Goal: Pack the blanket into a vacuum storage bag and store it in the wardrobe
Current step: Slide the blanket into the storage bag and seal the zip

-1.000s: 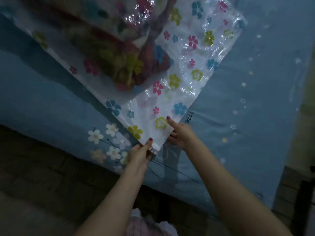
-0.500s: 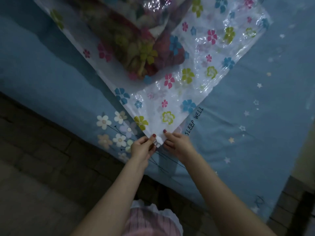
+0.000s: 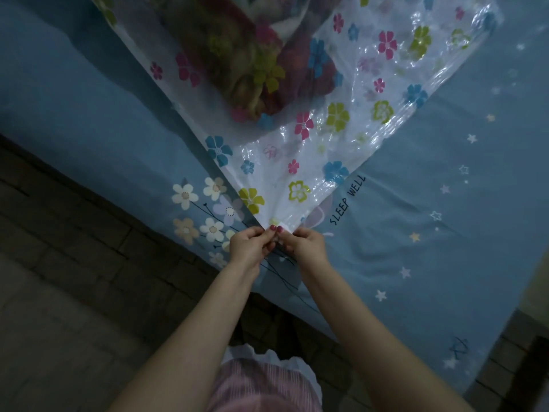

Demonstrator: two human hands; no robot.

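A clear vacuum storage bag (image 3: 350, 120) printed with coloured flowers lies on the bed, one corner pointing towards me. A dark red and yellow blanket (image 3: 246, 63) sits inside its upper part. My left hand (image 3: 249, 245) and my right hand (image 3: 306, 243) meet at the bag's near corner, and both pinch it between thumb and fingers. A small white piece at that corner shows between my fingertips.
The bed (image 3: 430, 218) has a blue sheet with stars, flowers and the words SLEEP WELL. Its near edge runs diagonally from upper left to lower right. Dark tiled floor (image 3: 74, 278) lies below it at the left. My pink garment (image 3: 261, 385) shows at the bottom.
My hands have drawn together at the bag's corner; the right hand slid down from the bag's right edge to the tip. The view has shifted so the bag sits higher.
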